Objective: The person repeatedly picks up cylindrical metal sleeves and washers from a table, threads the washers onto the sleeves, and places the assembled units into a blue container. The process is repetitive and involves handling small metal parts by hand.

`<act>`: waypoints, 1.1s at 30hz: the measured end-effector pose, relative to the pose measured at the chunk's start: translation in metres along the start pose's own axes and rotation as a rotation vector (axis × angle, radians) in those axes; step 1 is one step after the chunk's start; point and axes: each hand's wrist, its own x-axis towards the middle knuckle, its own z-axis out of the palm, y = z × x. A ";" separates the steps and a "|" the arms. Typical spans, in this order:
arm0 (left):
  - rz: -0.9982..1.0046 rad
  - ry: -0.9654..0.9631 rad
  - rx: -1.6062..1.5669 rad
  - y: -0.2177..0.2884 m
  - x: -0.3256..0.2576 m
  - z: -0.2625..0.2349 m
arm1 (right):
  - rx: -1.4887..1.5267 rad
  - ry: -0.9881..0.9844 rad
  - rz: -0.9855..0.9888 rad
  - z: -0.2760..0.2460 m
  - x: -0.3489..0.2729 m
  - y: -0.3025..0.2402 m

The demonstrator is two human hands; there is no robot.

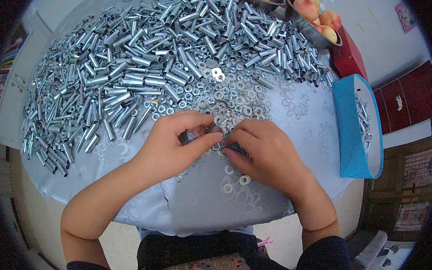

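Near the middle of the table, my left hand (175, 137) is closed in a pinch, thumb and forefinger brought together around a small metal part. A flat round washer (220, 121) shows at these fingertips, with what looks like a thin metal tip at its hole. My right hand (262, 150) is beside it, its fingers curled inward and closed low over the loose hardware. Whatever those right fingers hold is hidden. Beyond both hands spreads a pile of washers and nuts (243, 97), and a few loose washers (244, 180) lie nearer to me.
A large heap of shiny metal sleeves (145, 61) covers the far and left table. At the right edge stands a blue fabric bin (348, 129) containing metal pieces. Metal bowls, one with peaches (329, 21), sit at the far right by a red box (345, 57).
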 end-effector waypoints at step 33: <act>0.161 -0.040 0.086 0.008 0.001 -0.002 | 0.172 0.389 -0.001 -0.004 0.004 -0.002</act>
